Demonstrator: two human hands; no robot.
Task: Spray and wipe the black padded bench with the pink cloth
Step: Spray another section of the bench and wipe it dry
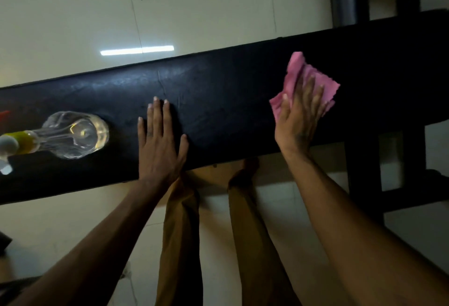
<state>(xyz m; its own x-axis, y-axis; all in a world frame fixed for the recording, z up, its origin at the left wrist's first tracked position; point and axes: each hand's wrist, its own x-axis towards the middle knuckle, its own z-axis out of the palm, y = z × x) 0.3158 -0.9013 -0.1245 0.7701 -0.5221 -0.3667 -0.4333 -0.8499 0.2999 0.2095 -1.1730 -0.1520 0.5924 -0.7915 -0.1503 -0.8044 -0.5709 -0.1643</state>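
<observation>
Pink cloth (306,79) pressed flat on black padded bench surface (230,92) toward right end, pinned under right hand (300,113), fingers straight and spread, no grip closed round it. Left hand (159,140) laid palm-down on surface near middle, fingers straight, holding nothing. Clear spray bottle (73,135) stood on surface at left, apart from both hands.
</observation>
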